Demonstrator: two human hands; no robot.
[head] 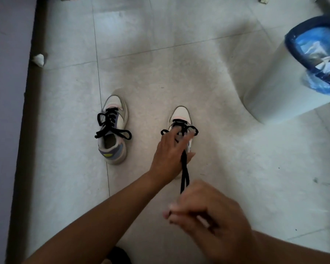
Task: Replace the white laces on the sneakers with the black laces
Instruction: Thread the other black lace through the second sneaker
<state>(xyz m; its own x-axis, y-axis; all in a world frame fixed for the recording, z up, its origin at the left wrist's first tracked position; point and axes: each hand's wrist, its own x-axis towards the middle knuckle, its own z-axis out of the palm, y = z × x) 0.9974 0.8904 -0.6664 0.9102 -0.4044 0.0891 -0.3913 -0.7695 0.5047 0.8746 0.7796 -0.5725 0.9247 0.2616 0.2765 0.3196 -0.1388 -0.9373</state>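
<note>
- Already your right hand (208, 212) pinched the limp black lace (184, 172) near its ends.
- Your left hand (171, 151), fingers spread, pressed the light sneaker (180, 116).

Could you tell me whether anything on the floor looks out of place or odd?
A crumpled white scrap lies by the dark skirting, like stray litter. Otherwise nothing stands out: both sneakers stand upright with black laces.

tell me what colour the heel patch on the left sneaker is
Yellow-green patch on the left sneaker, head view.
</note>
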